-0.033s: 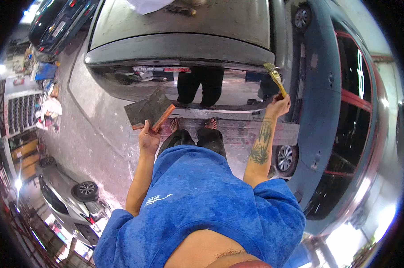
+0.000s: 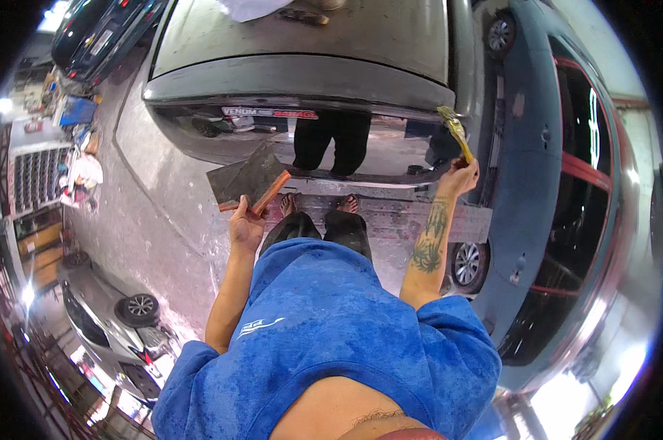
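Barely anything has shifted since the earlier frame: the vehicle and both hands sit slightly to the right of where they were, apparently because the head moved, so the work in hand seems no further along. Fingers of the right hand [image 2: 459,177] are curled around the lower end of a yellow-handled tool [image 2: 457,137], perhaps a brush, with no gap showing. Its tip points away from the body beside the rear corner of a grey vehicle [image 2: 309,81]; whether it touches, I cannot tell. The left hand [image 2: 247,231] pinches the near edge of a dark plate [image 2: 245,178] with an orange-red strip [image 2: 271,193] along one side, its remaining fingers partly hidden underneath. That plate is held out in front of the vehicle's glossy face [image 2: 397,139], which mirrors dark legs. Farther out, a blue-grey car [image 2: 522,198] stands on the right, and a silver car [image 2: 100,308] on the left.
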`<state>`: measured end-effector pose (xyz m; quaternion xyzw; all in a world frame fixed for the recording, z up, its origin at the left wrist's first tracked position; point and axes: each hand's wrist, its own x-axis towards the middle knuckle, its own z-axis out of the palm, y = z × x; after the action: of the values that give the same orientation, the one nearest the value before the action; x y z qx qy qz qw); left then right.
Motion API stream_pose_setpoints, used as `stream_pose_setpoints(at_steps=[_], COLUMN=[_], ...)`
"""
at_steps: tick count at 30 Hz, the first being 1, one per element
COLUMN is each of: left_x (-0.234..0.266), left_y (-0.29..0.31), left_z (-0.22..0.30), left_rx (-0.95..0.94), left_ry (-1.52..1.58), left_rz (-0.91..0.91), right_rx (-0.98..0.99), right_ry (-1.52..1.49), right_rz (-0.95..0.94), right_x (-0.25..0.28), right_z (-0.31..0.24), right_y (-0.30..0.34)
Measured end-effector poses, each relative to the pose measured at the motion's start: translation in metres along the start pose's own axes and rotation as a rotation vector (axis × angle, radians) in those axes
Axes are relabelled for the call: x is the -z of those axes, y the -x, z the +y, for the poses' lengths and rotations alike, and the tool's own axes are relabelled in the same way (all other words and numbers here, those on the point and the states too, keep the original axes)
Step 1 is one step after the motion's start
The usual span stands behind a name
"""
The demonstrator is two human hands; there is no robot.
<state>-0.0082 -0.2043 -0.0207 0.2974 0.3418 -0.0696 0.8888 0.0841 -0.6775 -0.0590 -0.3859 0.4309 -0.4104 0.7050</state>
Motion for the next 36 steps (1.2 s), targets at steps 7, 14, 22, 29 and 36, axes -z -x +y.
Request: stream_pose_setpoints(at_steps=[7,14,22,29,36], left_x=[0.001,0.012,0.020,0.047,0.064], left_y=[0.008,-0.004,-0.025,-0.039,-0.046], left_z=[-0.001,0.000,0.033,0.062,0.085], left_rx=[-0.004,0.011,0.016,0.001,-0.047], left_ry=[0.038,0.153,0.271,0.304,0.357], left_rz=[0.017,0.089,0.008,-0.027,0.019], right_rx=[-0.019,-0.066,-0.068,-0.056,-0.013], right_ry=[-0.015,-0.135,-0.177,-0.205,-0.212], right_rz=[-0.055,-0.175,-0.232,-0.254,-0.357], right_x=[-0.032,-0.062,-0.070,-0.084,-0.097], right_z=[-0.008,-0.007,-0.014,-0.017,-0.014], right_y=[0.021,0.040,0.075,0.101,0.120])
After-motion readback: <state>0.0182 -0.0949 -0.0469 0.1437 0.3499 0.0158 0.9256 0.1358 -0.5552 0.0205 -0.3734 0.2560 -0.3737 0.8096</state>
